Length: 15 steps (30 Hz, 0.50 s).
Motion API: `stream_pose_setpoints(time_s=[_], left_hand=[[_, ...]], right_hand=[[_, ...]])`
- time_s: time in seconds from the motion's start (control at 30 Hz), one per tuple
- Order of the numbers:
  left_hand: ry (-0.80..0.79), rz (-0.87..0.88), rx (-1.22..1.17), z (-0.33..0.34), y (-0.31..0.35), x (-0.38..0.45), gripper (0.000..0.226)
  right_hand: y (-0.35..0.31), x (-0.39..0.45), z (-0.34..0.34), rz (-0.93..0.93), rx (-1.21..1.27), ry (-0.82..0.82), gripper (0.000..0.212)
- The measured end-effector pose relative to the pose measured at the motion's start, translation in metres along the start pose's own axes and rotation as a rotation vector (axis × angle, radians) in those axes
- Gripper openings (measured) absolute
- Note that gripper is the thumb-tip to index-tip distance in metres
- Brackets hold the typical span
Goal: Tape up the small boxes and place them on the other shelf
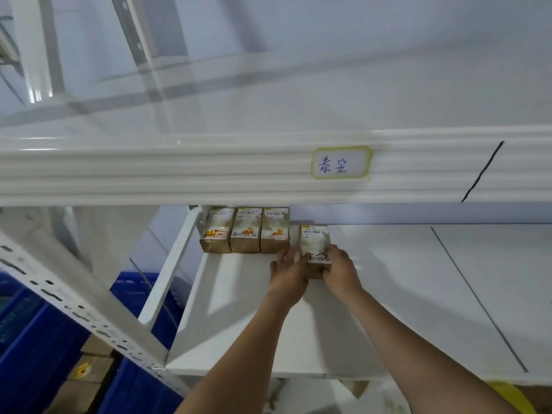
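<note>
A small brown box (314, 242) with a white label and barcode lies on the white shelf board (388, 294), just right of a row of three like boxes (246, 230) standing side by side at the back left. My left hand (288, 274) holds the box's left side with fingers spread along it. My right hand (340, 271) grips its right near corner. Both arms reach in from the bottom of the view.
A white shelf beam (179, 171) with a yellow-edged handwritten label (340, 162) runs across above the hands. A perforated white upright (77, 303) slants at the left. Blue crates (35, 339) and brown cartons (89, 372) sit low left.
</note>
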<state>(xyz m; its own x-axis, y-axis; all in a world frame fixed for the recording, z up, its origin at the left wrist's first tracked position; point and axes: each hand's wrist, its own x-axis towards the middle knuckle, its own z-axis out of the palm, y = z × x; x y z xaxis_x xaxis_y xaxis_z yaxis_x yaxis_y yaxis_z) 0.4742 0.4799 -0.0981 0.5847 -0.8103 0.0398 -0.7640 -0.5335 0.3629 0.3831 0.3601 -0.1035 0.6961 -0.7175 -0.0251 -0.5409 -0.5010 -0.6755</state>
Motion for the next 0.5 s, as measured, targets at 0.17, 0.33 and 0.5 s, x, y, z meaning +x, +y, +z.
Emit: stream_pose_setpoints(time_s=[0.17,0.33,0.5], left_hand=[[-0.044,-0.011,0.232,0.000,-0.006,0.021,0.072],[-0.075,-0.072,0.283,0.001,-0.016,0.044,0.076],[-0.122,-0.093,0.270,-0.002,-0.018,0.056,0.077]], right_hand=[[-0.009,0.022,0.011,-0.036,-0.060,0.092,0.047],[-0.015,0.050,0.017,-0.114,-0.200,-0.047,0.059],[-0.020,0.067,0.014,-0.069,-0.304,-0.149,0.069]])
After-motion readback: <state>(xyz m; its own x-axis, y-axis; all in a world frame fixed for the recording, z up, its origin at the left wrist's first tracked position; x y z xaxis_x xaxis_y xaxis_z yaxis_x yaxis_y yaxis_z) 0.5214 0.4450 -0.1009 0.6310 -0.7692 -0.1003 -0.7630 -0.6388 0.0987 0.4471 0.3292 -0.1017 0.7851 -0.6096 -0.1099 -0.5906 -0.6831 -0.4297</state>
